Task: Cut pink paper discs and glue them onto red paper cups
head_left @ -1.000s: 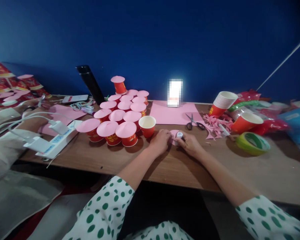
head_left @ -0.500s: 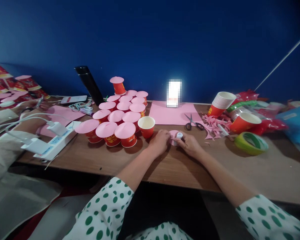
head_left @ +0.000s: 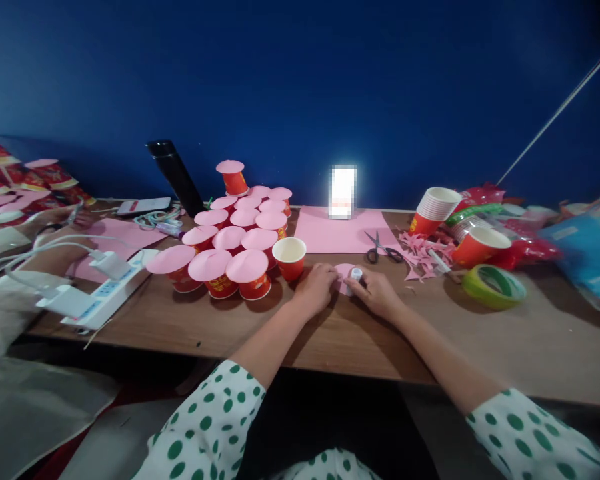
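Note:
My left hand (head_left: 317, 285) rests on the brown table (head_left: 300, 333), fingers curled onto the edge of a small pink paper circle (head_left: 343, 272). My right hand (head_left: 377, 293) is closed around a small white glue stick (head_left: 355, 275), tip down on that circle. An open red paper cup (head_left: 289, 257) stands just left of my left hand. Beyond it sits a cluster of red cups capped with pink paper circles (head_left: 230, 243).
Black-handled scissors (head_left: 380, 249) lie by a pink paper sheet (head_left: 345, 230) and pink scraps (head_left: 425, 252). Stacked cups (head_left: 433, 210), another red cup (head_left: 479, 245) and a green tape roll (head_left: 493, 285) are at right. A power strip (head_left: 103, 293) and another person's arm (head_left: 45, 250) are at left.
The view has shifted slightly; my hands stay on the pink circle with the glue stick, almost unmoved.

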`<action>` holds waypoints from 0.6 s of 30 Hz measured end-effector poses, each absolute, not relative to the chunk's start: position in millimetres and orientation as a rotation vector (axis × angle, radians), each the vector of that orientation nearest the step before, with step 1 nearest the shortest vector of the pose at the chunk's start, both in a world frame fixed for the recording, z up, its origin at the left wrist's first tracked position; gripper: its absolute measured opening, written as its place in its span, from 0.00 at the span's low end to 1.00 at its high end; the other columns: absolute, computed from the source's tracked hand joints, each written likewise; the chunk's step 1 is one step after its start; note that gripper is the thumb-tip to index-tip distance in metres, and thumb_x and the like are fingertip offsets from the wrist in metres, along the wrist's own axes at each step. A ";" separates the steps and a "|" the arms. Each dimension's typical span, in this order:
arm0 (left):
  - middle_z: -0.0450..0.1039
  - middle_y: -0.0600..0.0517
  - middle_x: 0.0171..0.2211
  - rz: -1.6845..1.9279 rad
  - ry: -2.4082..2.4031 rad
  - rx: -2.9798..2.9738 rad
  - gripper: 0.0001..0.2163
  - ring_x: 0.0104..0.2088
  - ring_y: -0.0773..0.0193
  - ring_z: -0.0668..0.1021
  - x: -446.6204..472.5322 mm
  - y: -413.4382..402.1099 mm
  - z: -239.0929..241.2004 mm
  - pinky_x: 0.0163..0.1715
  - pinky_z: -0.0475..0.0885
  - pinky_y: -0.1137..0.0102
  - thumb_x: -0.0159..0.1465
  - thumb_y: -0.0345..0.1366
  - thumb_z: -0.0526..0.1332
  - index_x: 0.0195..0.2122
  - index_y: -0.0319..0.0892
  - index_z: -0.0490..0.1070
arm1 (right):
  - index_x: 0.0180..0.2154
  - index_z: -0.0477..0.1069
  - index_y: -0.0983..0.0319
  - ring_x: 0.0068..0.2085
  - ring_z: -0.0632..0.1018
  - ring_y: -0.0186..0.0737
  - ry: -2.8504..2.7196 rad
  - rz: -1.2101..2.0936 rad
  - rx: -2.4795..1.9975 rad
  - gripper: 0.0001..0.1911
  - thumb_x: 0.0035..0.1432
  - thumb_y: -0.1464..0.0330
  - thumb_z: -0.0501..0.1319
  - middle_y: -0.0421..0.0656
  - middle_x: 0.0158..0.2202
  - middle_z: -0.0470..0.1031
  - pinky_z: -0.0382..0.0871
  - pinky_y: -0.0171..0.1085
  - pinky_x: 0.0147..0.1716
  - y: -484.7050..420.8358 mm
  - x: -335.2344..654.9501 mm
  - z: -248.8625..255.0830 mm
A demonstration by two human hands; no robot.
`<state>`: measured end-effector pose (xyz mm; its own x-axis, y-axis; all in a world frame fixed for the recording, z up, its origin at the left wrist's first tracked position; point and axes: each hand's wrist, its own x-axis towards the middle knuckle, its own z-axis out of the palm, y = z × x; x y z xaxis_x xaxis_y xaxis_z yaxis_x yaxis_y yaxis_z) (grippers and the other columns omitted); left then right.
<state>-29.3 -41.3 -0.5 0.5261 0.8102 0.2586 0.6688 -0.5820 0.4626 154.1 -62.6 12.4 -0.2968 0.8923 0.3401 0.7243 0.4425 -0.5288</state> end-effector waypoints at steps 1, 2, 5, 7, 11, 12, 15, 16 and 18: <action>0.72 0.49 0.47 0.659 1.237 2.464 0.13 0.49 0.59 0.70 -29.1 -41.0 -1.1 0.49 0.68 0.66 0.62 0.28 0.54 0.45 0.43 0.74 | 0.32 0.70 0.62 0.28 0.73 0.41 -2.105 0.338 -1.370 0.17 0.61 0.57 0.51 0.44 0.27 0.75 0.62 0.34 0.28 -62.8 153.7 12.1; 0.72 0.49 0.47 0.665 1.239 2.468 0.13 0.49 0.59 0.70 -28.8 -40.6 -1.7 0.49 0.68 0.66 0.62 0.28 0.54 0.45 0.43 0.74 | 0.31 0.70 0.62 0.27 0.73 0.40 -2.092 0.322 -1.380 0.17 0.61 0.57 0.52 0.44 0.25 0.75 0.62 0.33 0.28 -63.0 153.6 12.2; 0.72 0.49 0.47 0.676 1.243 2.483 0.12 0.48 0.59 0.70 -28.0 -39.7 -2.5 0.49 0.68 0.66 0.62 0.28 0.54 0.43 0.43 0.74 | 0.28 0.68 0.61 0.25 0.71 0.38 -1.979 0.364 -1.355 0.16 0.61 0.58 0.51 0.41 0.23 0.72 0.61 0.33 0.27 -63.8 154.2 14.6; 0.73 0.50 0.46 0.673 1.244 2.480 0.12 0.47 0.60 0.70 -27.7 -39.9 -1.7 0.49 0.68 0.67 0.62 0.28 0.54 0.41 0.44 0.75 | 0.28 0.67 0.61 0.26 0.72 0.37 -1.902 0.424 -1.313 0.16 0.62 0.59 0.50 0.40 0.23 0.72 0.62 0.33 0.28 -64.5 154.8 17.1; 0.73 0.50 0.45 0.672 1.238 2.473 0.11 0.47 0.59 0.71 -28.1 -41.2 0.3 0.48 0.69 0.67 0.62 0.29 0.55 0.42 0.43 0.75 | 0.30 0.67 0.60 0.27 0.73 0.37 -1.878 0.490 -1.223 0.15 0.63 0.60 0.51 0.40 0.25 0.73 0.64 0.33 0.30 -66.4 155.1 20.6; 0.73 0.50 0.45 0.674 1.244 2.473 0.11 0.47 0.59 0.71 -28.2 -41.4 0.2 0.47 0.69 0.67 0.62 0.29 0.55 0.42 0.43 0.75 | 0.30 0.67 0.60 0.27 0.73 0.37 -1.860 0.488 -1.215 0.15 0.63 0.60 0.50 0.40 0.25 0.73 0.64 0.33 0.30 -66.8 155.2 20.8; 0.73 0.50 0.46 0.675 1.256 2.473 0.12 0.47 0.59 0.71 -28.2 -41.1 -1.3 0.46 0.69 0.67 0.61 0.28 0.55 0.43 0.44 0.75 | 0.30 0.67 0.60 0.28 0.73 0.39 -1.769 0.444 -1.223 0.16 0.63 0.58 0.50 0.41 0.25 0.73 0.65 0.34 0.31 -67.1 156.5 19.9; 0.73 0.50 0.46 0.671 1.253 2.474 0.13 0.47 0.59 0.71 -28.2 -40.9 -1.9 0.46 0.69 0.67 0.61 0.28 0.55 0.43 0.44 0.75 | 0.30 0.67 0.60 0.28 0.73 0.39 -1.732 0.419 -1.231 0.16 0.63 0.58 0.50 0.41 0.25 0.73 0.65 0.34 0.30 -67.0 157.2 19.3; 0.73 0.50 0.46 0.664 1.250 2.474 0.13 0.47 0.59 0.70 -28.1 -40.7 -2.3 0.46 0.69 0.67 0.61 0.28 0.55 0.44 0.45 0.74 | 0.30 0.67 0.60 0.27 0.73 0.39 -1.661 0.382 -1.250 0.17 0.63 0.58 0.49 0.41 0.24 0.73 0.65 0.35 0.30 -66.4 158.3 18.2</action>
